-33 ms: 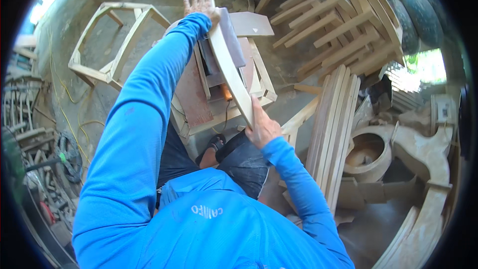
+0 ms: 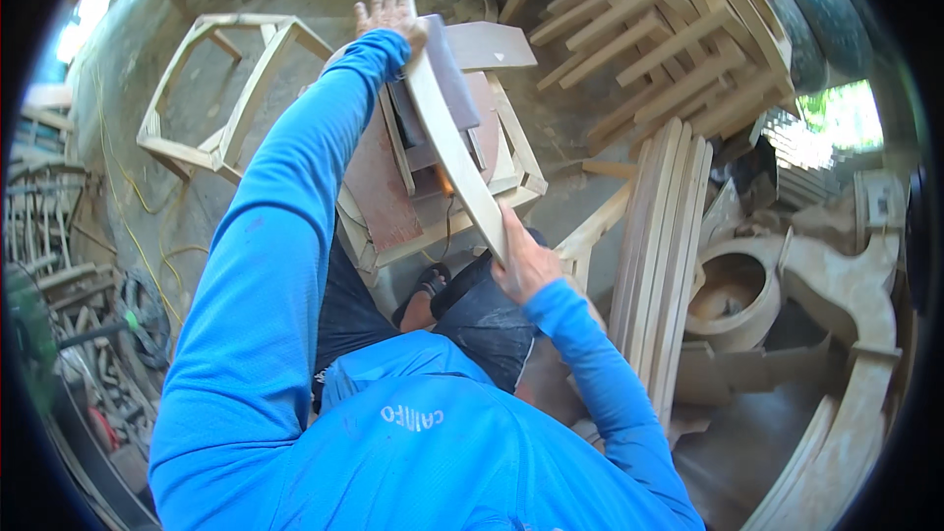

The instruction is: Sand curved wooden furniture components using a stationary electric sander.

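Observation:
A long, pale, curved wooden strip [image 2: 447,138] runs from the top edge down towards my lap. Far along it, my left hand [image 2: 391,18] lies over the wood, fingers reaching across and pressing on it; its thumb is hidden. My right hand [image 2: 526,261] grips the near end, with the thumb along the strip. Against the strip's right side stands a grey-purple, flat-faced block [image 2: 454,79], partly covered by the wood. Beneath is a low wooden stand [image 2: 388,206] with reddish-brown boards, and an orange glow [image 2: 444,179] shows inside it.
A hexagonal wooden frame [image 2: 221,138] stands at the left, near a yellow cord [image 2: 128,182]. Slatted wooden parts [image 2: 669,39] are stacked at the far right. Long boards [image 2: 664,256] lean by my right arm, beside a round hollow wooden piece [image 2: 733,295]. Wood pieces crowd the left edge.
The whole view has shifted slightly. Both hands keep their grip on the curved wooden strip, which stays against the grey-purple block.

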`<state>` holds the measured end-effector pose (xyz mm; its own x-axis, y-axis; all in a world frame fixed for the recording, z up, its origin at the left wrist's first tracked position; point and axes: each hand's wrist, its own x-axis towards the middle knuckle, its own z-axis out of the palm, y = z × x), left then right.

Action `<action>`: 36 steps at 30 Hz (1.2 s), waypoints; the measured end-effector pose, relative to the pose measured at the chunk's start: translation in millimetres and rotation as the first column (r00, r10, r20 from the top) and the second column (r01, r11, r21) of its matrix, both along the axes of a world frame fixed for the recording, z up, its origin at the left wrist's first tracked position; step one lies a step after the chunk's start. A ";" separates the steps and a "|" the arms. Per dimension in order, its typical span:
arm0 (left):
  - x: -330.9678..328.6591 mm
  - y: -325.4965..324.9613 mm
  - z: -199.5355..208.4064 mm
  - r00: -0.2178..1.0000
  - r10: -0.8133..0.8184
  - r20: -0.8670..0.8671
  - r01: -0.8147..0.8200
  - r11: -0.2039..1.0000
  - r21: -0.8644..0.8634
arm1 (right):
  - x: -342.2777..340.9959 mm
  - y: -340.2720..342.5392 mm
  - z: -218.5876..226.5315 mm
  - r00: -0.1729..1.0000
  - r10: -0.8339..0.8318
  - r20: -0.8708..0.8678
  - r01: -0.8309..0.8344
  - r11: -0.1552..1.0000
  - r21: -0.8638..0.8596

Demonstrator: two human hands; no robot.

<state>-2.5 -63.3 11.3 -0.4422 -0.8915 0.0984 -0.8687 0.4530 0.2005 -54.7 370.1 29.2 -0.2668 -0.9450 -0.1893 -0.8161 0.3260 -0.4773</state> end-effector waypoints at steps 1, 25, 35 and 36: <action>5.4 0.1 1.1 0.999 0.008 0.050 -0.008 1.000 0.005 | 0.5 27.0 2.1 1.000 0.017 0.014 -0.018 0.999 0.040; 27.8 154.4 -14.4 0.995 -0.100 -0.008 0.099 0.986 -0.133 | -38.6 399.0 6.5 0.987 -0.132 0.091 0.082 0.903 0.422; -16.3 -75.8 -32.6 0.980 -0.184 -0.070 0.163 0.960 -0.229 | -46.3 222.0 5.0 0.978 -0.195 -0.076 0.206 0.960 0.192; -19.9 -110.5 -34.3 0.981 -0.187 -0.057 0.164 0.946 -0.279 | -44.9 198.1 2.6 0.980 -0.182 -0.087 0.196 0.961 0.194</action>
